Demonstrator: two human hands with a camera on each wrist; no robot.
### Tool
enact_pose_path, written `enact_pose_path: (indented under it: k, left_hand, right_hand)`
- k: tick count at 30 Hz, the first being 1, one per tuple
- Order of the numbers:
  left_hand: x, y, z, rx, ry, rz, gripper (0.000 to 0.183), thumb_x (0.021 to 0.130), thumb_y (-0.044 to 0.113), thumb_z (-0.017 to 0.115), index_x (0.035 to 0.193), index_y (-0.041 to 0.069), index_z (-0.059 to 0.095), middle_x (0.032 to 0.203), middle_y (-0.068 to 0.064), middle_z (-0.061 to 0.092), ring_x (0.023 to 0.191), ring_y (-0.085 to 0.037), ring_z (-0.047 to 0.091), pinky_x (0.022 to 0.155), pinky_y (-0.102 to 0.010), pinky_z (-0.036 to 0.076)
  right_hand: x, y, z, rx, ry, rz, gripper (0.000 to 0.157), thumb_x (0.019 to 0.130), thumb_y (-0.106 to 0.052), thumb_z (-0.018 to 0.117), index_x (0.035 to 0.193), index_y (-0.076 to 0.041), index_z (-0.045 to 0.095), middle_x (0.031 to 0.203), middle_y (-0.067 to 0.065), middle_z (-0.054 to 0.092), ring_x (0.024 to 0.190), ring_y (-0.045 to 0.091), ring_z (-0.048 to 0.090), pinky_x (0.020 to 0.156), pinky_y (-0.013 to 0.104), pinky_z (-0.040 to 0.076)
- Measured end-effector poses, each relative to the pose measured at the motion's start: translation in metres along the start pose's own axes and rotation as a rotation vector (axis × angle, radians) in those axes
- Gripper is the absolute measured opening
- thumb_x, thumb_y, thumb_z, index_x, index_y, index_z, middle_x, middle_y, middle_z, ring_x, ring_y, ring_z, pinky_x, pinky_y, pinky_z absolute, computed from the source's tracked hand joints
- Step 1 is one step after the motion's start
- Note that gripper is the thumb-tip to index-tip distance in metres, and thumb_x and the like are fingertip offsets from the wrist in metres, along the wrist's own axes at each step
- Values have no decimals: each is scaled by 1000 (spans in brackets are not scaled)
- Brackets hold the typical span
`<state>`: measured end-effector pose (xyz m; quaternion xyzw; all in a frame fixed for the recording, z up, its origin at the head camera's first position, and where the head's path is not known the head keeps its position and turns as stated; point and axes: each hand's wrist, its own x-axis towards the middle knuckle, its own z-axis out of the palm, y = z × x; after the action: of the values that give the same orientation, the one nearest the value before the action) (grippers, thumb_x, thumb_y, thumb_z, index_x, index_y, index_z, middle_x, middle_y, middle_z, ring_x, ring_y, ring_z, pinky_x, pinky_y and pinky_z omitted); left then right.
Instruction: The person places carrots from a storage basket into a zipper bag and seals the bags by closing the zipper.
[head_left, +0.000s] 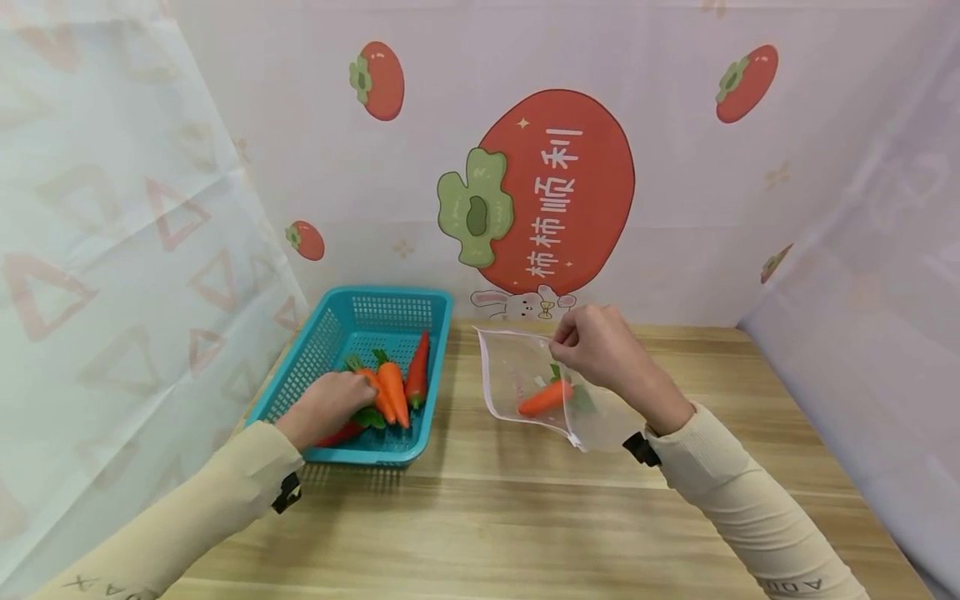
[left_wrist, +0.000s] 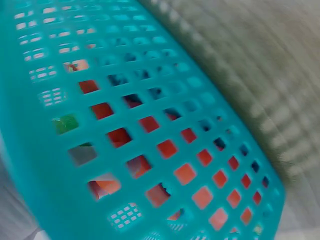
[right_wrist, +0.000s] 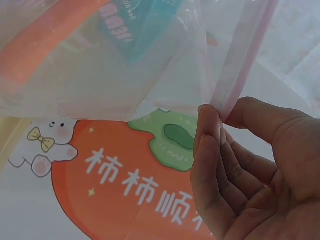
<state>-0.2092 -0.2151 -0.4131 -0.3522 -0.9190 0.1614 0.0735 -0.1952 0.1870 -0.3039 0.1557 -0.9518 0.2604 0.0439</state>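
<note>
My left hand (head_left: 333,406) reaches into a blue-green plastic basket (head_left: 444,333), its curled fingers gripping a carrot (head_left: 381,400) with a green top. Beside that lies a second carrot (head_left: 393,387), and a red chili pepper (head_left: 417,371) is along the basket's right side. Another red pepper (head_left: 341,433) shows partly under the hand. A clear zip bag (head_left: 517,354) with a pink-edged mouth stands on the table, held by its upper edge between thumb and fingers of my right hand (head_left: 600,346). Inside it is one carrot (head_left: 546,398). The right wrist view shows the pinched edge (right_wrist: 235,75) closely.
The wooden table (head_left: 480,533) extends in front of both arms. A patterned cloth (head_left: 675,208) with printed persimmons hangs behind, with more cloth at both sides. In the left wrist view, the basket's perforated wall (left_wrist: 165,120) fills most of the picture.
</note>
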Motion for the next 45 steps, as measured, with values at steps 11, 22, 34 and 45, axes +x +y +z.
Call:
enact_pose_path:
  k: [11,22,34,45]
  left_hand:
    - [-7,-17,-31,-269,68,-67,24,78,-2,88,97,9,76,81,-2,73,68,-17,63,62,-33,59]
    - [-19,-30,-63,-468,227,-104,29,74,5,91,99,7,76,85,-1,76,72,-13,67,67,-35,62]
    - [-29,-29,-93,-678,314,-151,29,81,14,92,107,13,80,86,3,75,70,-6,61,60,-20,55]
    - [-30,-21,-112,-750,513,-60,39,75,14,97,110,15,80,93,2,79,71,-2,63,59,-18,56]
  right_hand:
    - [0,1,1,3,1,-18,14,92,-8,74,79,-8,79,72,2,75,64,14,66,60,29,54]
    - [1,-1,2,6,-9,-21,13,92,-9,75,79,-7,79,73,3,76,64,14,66,58,28,54]
    - [2,-3,2,-6,5,-34,14,91,-9,75,78,-8,79,72,2,75,63,13,66,59,28,54]
    - [3,-3,3,-14,10,-57,15,91,-9,74,77,-8,78,71,2,75,61,12,66,59,28,55]
